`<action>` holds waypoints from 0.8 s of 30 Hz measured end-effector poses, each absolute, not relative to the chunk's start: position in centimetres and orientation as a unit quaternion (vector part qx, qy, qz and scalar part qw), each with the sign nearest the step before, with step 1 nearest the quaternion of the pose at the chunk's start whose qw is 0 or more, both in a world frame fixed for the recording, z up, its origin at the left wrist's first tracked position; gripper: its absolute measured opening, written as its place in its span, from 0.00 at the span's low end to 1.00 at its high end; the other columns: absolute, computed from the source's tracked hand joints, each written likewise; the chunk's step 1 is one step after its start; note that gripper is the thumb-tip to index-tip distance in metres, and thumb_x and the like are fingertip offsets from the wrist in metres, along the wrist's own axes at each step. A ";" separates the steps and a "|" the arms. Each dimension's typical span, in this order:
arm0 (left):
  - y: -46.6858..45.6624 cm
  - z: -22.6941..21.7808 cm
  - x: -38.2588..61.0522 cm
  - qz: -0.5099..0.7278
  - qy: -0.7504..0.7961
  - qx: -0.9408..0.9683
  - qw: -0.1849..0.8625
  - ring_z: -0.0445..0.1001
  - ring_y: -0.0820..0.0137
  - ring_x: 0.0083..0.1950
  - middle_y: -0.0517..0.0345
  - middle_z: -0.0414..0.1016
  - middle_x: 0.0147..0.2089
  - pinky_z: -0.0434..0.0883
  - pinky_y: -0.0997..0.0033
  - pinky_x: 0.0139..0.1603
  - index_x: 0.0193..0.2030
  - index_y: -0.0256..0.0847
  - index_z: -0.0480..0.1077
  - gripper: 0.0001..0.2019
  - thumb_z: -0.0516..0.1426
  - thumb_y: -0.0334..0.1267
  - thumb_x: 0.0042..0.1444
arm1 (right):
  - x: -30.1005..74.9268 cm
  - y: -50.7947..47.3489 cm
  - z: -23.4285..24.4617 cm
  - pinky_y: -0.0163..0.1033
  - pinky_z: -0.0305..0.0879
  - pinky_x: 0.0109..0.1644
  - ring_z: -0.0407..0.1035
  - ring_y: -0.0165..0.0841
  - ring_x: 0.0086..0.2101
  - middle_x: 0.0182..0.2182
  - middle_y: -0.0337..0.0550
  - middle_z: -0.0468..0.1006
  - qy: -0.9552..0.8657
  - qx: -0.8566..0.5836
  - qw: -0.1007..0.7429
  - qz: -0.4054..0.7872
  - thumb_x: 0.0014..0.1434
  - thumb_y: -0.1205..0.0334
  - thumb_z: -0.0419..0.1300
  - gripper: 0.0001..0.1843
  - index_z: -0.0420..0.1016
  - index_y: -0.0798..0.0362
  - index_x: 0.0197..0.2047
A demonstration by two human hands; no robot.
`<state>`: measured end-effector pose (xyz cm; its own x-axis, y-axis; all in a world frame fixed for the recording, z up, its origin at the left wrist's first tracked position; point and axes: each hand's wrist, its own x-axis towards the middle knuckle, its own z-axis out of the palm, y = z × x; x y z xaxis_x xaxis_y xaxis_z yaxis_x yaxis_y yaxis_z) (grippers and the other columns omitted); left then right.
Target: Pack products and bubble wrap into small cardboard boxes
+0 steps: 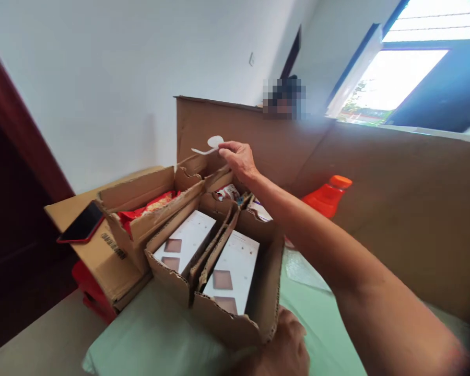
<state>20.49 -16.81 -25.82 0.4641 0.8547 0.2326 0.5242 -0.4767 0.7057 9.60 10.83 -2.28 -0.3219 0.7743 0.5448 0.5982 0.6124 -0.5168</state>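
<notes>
My right hand [239, 158] is raised above the back of the cardboard boxes, thumb and fingers pinched on a small white piece [215, 141]. It has a rounded end and a thin curved strip pointing left, perhaps spoon-like; its kind is unclear. At the bottom, my left hand [288, 347] rests curled beside the corner of the front right box [235, 326]; what its fingers hold, if anything, is hidden. White flat packs with brown squares [237, 261] stand in the two front boxes. A red packet [151, 208] lies in the left box [137, 183].
An orange-capped red bottle [327, 196] stands behind my right forearm. A phone [82, 223] lies on cardboard at left, above a red stool [94, 292]. A tall cardboard panel [395, 209] closes off the back; a person's blurred head [284, 98] shows above it.
</notes>
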 end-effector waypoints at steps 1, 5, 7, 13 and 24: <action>-15.9 -26.2 20.5 0.293 0.442 0.798 0.286 0.71 0.58 0.50 0.46 0.76 0.44 0.70 0.53 0.53 0.38 0.40 0.73 0.05 0.58 0.29 0.54 | 11.4 9.7 -2.2 0.41 0.69 0.56 0.76 0.37 0.49 0.47 0.43 0.83 -0.799 -0.396 0.434 0.130 0.62 0.62 0.54 0.21 0.80 0.57 0.54; -15.6 -27.8 21.1 0.307 0.429 0.789 0.316 0.69 0.58 0.50 0.47 0.76 0.44 0.66 0.53 0.54 0.34 0.40 0.70 0.08 0.55 0.24 0.50 | 20.8 3.0 -3.2 0.45 0.69 0.59 0.76 0.37 0.51 0.49 0.41 0.82 -0.762 -0.332 0.537 0.145 0.63 0.56 0.56 0.19 0.79 0.51 0.53; -16.1 -28.3 21.2 0.319 0.424 0.786 0.318 0.68 0.58 0.51 0.48 0.75 0.45 0.65 0.54 0.56 0.35 0.41 0.70 0.09 0.53 0.25 0.51 | 25.7 -1.0 -4.2 0.47 0.69 0.61 0.75 0.38 0.52 0.50 0.41 0.82 -0.731 -0.364 0.567 0.107 0.62 0.55 0.57 0.19 0.78 0.48 0.54; -16.5 -28.7 20.9 0.335 0.425 0.790 0.288 0.70 0.60 0.49 0.52 0.77 0.43 0.66 0.58 0.53 0.34 0.42 0.71 0.09 0.54 0.25 0.51 | 38.3 -7.2 -9.4 0.53 0.70 0.59 0.74 0.43 0.54 0.55 0.48 0.80 -0.658 -0.493 0.568 -0.032 0.60 0.52 0.59 0.25 0.75 0.48 0.59; -16.6 -29.2 20.6 0.352 0.412 0.800 0.257 0.73 0.60 0.51 0.54 0.79 0.46 0.70 0.57 0.54 0.40 0.44 0.74 0.13 0.53 0.25 0.55 | 52.6 -5.2 -19.3 0.55 0.69 0.55 0.75 0.44 0.45 0.42 0.51 0.82 -0.560 -0.719 0.412 -0.009 0.56 0.49 0.56 0.19 0.78 0.53 0.43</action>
